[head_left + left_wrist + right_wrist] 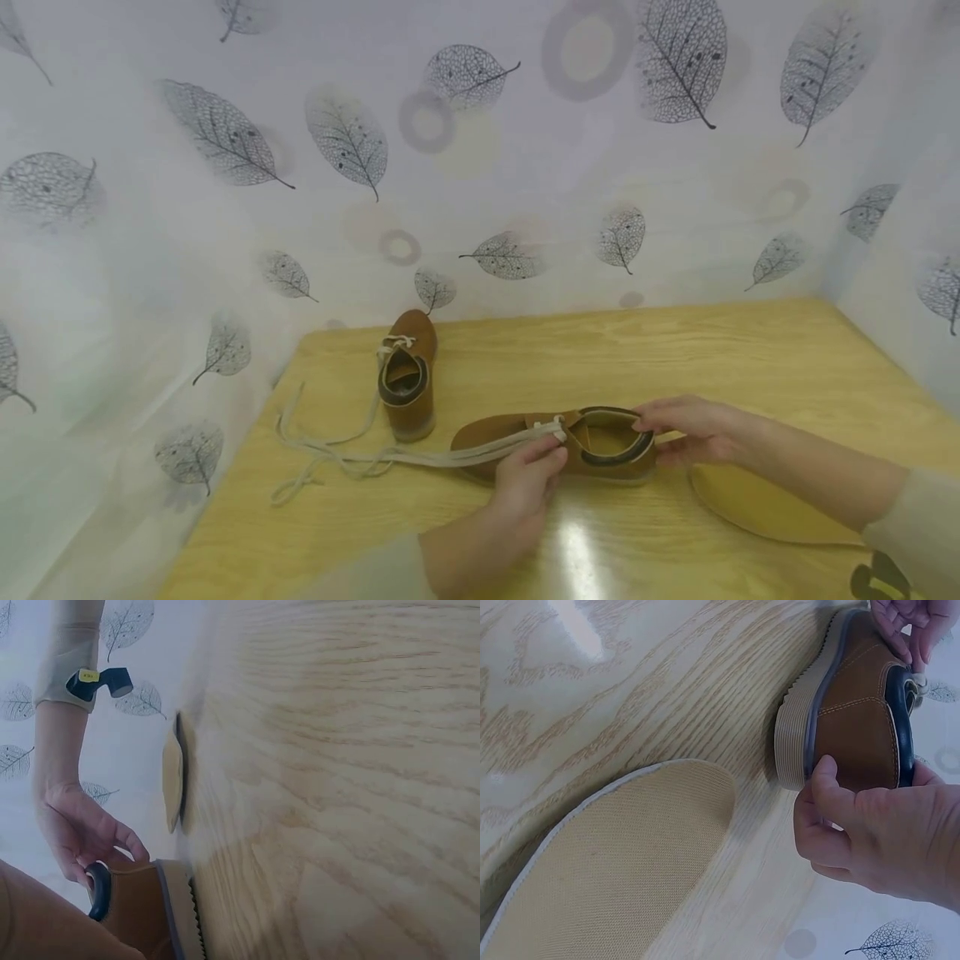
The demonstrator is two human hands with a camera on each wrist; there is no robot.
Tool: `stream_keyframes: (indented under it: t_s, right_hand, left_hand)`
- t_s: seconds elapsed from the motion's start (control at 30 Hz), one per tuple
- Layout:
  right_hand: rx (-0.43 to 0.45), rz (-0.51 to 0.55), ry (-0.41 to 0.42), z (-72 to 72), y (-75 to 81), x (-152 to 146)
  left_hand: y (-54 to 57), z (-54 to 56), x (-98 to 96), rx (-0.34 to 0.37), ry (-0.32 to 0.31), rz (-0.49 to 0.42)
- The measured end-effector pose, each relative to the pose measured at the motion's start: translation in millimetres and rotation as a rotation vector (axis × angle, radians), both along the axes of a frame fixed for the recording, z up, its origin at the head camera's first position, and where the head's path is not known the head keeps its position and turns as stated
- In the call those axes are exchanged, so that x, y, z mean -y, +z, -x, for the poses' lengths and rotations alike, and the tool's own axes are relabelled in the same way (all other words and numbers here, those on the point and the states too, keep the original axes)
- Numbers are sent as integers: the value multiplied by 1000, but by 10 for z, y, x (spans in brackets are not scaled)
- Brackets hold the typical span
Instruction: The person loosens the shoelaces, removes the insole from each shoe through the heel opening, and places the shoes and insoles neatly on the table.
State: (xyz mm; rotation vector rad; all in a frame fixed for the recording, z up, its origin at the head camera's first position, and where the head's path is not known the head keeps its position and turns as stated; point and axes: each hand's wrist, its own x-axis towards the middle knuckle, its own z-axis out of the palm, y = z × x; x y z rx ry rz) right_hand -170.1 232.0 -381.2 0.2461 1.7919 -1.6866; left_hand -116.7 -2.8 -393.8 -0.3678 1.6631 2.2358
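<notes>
A brown lace-up shoe (517, 425) with a dark padded collar lies sole-down on the table, its toe to the left. At its lacing, my left hand (525, 487) pinches the long pale shoelaces (450, 457), which trail over the toe to the left. My right hand (693, 429) grips the shoe's heel, thumb against the outside of the back and fingers at the collar; the right wrist view shows this hand (877, 832) close up. Just below the right forearm lies a tan insole (622, 862) with a pale edge.
A second brown shoe (408, 404) stands at the back left, its toe pointing to the wall, its laces loosely threaded and spreading over the table. The wooden table (675, 350) meets a leaf-patterned backdrop (525, 167) behind and at both sides. A black wrist camera (97, 681) sits on the right sleeve.
</notes>
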Motion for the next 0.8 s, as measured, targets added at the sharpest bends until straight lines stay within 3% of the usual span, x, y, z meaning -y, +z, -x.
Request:
stream_keyframes:
  t_s: [0.3,0.53,0.8]
  right_hand:
    - [11,15,25,4,24,25]
    - [6,39,39,17,12,-7]
    - [7,41,40,31,5,3]
  left_hand:
    - [118,19,-141,28,67,77]
    - [94,14,-179,47,89,144]
    - [96,-23,-156,36,130,91]
